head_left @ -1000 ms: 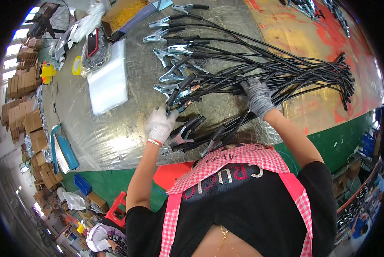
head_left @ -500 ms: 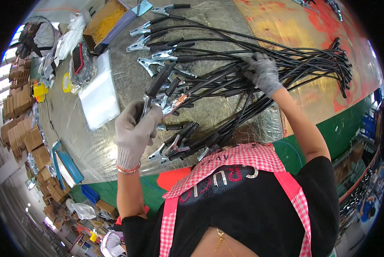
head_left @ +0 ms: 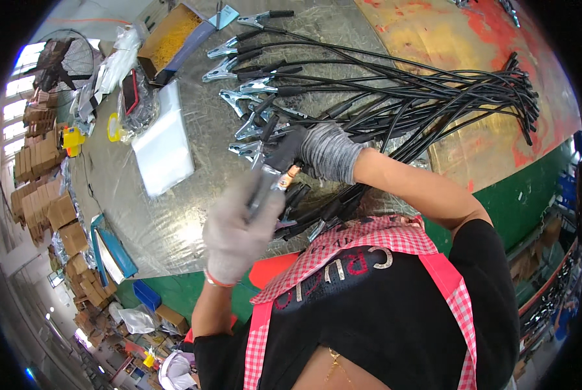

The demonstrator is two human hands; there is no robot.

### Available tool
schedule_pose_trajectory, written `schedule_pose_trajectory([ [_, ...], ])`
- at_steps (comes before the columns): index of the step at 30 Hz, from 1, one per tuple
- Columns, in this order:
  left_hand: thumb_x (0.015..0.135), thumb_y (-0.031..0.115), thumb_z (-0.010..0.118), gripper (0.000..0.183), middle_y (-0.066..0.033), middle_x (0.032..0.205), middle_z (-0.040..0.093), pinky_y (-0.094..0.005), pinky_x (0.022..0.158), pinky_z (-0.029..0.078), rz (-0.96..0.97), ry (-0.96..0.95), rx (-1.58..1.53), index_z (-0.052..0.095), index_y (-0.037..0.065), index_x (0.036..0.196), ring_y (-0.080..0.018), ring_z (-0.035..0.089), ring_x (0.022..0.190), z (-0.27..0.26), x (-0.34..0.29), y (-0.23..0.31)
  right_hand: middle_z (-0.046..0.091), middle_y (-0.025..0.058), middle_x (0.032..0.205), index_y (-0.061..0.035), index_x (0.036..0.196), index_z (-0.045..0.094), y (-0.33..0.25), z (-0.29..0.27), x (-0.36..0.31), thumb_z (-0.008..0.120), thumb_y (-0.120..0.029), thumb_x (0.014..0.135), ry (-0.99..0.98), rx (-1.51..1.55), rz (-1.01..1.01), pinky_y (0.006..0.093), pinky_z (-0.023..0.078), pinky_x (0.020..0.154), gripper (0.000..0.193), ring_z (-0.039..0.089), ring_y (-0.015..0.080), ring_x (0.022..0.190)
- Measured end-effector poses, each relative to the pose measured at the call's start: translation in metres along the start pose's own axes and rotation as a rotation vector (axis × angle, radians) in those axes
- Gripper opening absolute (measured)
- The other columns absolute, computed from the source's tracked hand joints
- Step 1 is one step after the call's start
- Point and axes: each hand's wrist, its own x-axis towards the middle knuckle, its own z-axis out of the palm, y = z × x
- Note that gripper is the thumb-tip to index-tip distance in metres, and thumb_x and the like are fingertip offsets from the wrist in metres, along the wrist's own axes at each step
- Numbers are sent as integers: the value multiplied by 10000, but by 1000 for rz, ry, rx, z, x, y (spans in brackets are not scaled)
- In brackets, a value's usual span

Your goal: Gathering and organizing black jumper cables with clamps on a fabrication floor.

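Note:
My left hand (head_left: 239,237), in a pale work glove, is blurred but closed around the black handle of a metal cable clamp (head_left: 272,171). A small copper-coloured piece (head_left: 289,177) shows at the clamp. My right hand (head_left: 333,153), in a grey knit glove, lies against the clamp's far side, its fingers curled around a dark part that seems to be the black cable; the fingertips are partly hidden. Beyond both hands, several silver clamps (head_left: 224,68) with black grips lie fanned out on the left. Their black cables (head_left: 434,97) run right in a bundle.
The worktable (head_left: 167,237) has a shiny grey cover, with a paint-stained board (head_left: 473,153) on the right. A stack of clear plastic bags (head_left: 164,146), a yellow tape roll (head_left: 114,127) and an open carton (head_left: 174,39) sit at left. A blue binder (head_left: 114,250) is at the left edge.
My right hand has left the middle of the cable bundle and come left and nearer, to the clamp. My left hand has shifted right and nearer with the clamp, its handle lower now.

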Motion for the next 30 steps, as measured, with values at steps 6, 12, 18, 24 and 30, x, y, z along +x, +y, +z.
schedule_pose_trajectory([
  [6, 779, 220, 707, 377, -114, 884, 667, -403, 574, 509, 368, -120, 314, 633, 84, 1122, -320, 647, 659, 8, -29, 4, 647, 150, 746, -86, 824, 683, -2, 11, -25, 727, -145, 639, -162, 407, -50, 387, 490, 608, 199, 638, 323, 705],
  [12, 789, 199, 701, 358, -129, 859, 674, -347, 603, 517, 445, -13, 275, 635, 52, 1110, -279, 660, 706, 17, -56, -9, 631, 156, 717, -64, 817, 673, 1, 42, -48, 777, -148, 557, 49, 595, -182, 420, 494, 614, 293, 616, 350, 689],
  [18, 844, 174, 649, 351, -9, 686, 585, -229, 410, 357, -405, 65, -698, 613, -58, 1105, -67, 495, 482, 21, -53, -4, 657, 170, 710, -36, 807, 700, -70, -1, -44, 737, -237, 643, -23, 24, -187, 450, 514, 595, 262, 646, 361, 669],
  [24, 834, 153, 661, 393, -7, 637, 545, -225, 376, 313, -478, -199, -526, 591, -82, 1141, -50, 412, 416, 20, -36, -4, 632, 177, 760, -46, 947, 647, -80, 27, -61, 674, -373, 785, -72, 356, -50, 441, 510, 632, 366, 620, 388, 710],
  [30, 831, 145, 621, 266, -12, 650, 561, -219, 342, 273, -424, 108, -737, 620, -40, 1022, -58, 414, 400, 8, -30, -28, 640, 148, 1048, -88, 1103, 645, 12, -2, -86, 657, -469, 782, 284, 231, 32, 433, 464, 859, 498, 611, 308, 980],
])
